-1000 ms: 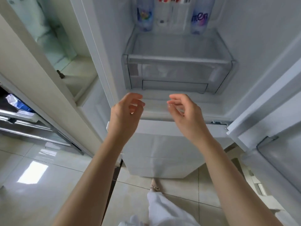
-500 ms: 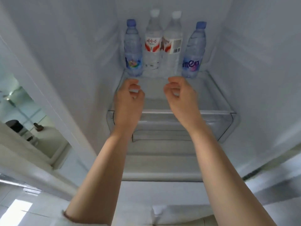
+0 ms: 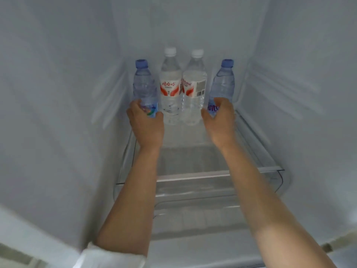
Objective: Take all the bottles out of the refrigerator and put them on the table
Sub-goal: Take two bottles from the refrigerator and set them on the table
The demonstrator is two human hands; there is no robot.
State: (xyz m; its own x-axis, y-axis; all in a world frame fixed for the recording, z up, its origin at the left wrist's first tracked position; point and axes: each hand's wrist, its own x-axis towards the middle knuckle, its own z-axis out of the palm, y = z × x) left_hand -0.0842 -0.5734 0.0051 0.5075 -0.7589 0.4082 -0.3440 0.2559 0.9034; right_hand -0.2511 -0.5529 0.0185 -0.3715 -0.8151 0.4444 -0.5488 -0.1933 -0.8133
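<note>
Several water bottles stand in a row at the back of the refrigerator's glass shelf point(image 3: 258, 144). The outer two are blue-tinted with blue caps, the left blue bottle point(image 3: 144, 84) and the right blue bottle point(image 3: 223, 82). Between them stand two clear white-capped bottles with red labels, one point(image 3: 170, 82) on the left and one point(image 3: 194, 84) on the right. My left hand point(image 3: 145, 124) wraps around the lower part of the left blue bottle. My right hand point(image 3: 220, 118) curls around the base of the right blue bottle. Both bottles stand upright on the shelf.
White refrigerator walls point(image 3: 58, 113) close in on both sides. A clear plastic drawer point(image 3: 193, 206) sits below the shelf, under my forearms. A white sleeve cuff point(image 3: 108, 258) shows at my left elbow.
The view tilted up into the refrigerator. Both hands moved forward from the shelf front to the back row and closed around the two outer blue bottles.
</note>
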